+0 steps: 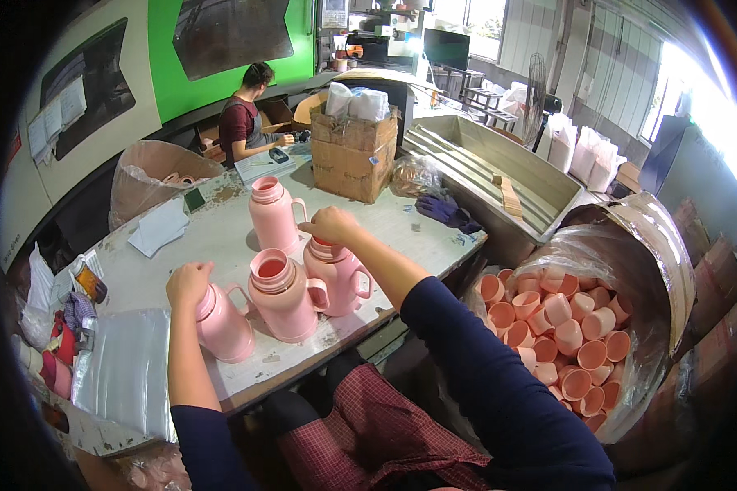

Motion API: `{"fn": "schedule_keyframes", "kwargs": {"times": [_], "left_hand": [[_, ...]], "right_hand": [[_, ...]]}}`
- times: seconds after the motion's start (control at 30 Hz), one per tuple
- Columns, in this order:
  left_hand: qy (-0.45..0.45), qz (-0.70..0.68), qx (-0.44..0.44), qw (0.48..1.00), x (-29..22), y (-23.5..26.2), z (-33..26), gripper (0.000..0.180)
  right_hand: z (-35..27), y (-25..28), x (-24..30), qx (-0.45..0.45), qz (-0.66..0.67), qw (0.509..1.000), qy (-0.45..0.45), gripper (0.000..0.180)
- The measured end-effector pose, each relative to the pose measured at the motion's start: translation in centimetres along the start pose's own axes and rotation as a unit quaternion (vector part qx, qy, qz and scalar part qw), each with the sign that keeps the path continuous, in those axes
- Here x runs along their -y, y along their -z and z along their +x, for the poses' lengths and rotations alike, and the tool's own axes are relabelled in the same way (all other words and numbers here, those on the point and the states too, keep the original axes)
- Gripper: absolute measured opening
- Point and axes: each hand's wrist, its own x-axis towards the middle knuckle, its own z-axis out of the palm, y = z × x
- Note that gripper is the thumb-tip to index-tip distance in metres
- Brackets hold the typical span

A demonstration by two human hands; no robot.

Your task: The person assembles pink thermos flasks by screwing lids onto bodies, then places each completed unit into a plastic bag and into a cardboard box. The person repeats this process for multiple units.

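Several pink thermos jugs with side handles stand grouped on the worktable [299, 360]. My left hand [190, 286] is closed over the top of the left jug [226, 331], which tilts slightly. My right hand [332, 224] reaches across, its fingers closed at the mouth of the right jug [336, 282]; the palm hides what they grip there. Between them, an open-mouthed jug [284, 303] shows a red inside, touched by neither hand. Behind it stands another open-topped jug [273, 217].
A big lined bin of pink cups [577, 319] stands at my right. On the table are a cardboard box [352, 155], dark gloves [448, 213], white papers [160, 227] and a stack of clear plastic bags [123, 372]. Another person [250, 123] works beyond the far edge.
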Motion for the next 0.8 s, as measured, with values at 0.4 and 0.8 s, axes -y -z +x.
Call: {"fn": "schedule_keyframes", "kwargs": {"times": [0.4,0.8], "left_hand": [[0.006,0.018,0.02,1.0,-0.3,0.1,0.0,0.044],[-0.123,-0.018,-0.169,0.978,-0.6,-0.2,-0.4,0.029]], "right_hand": [[-0.1,0.1,0.0,-0.01,-0.007,1.0,-0.018,0.066],[-0.5,0.5,0.4,-0.018,-0.002,0.999,-0.039,0.06]]}}
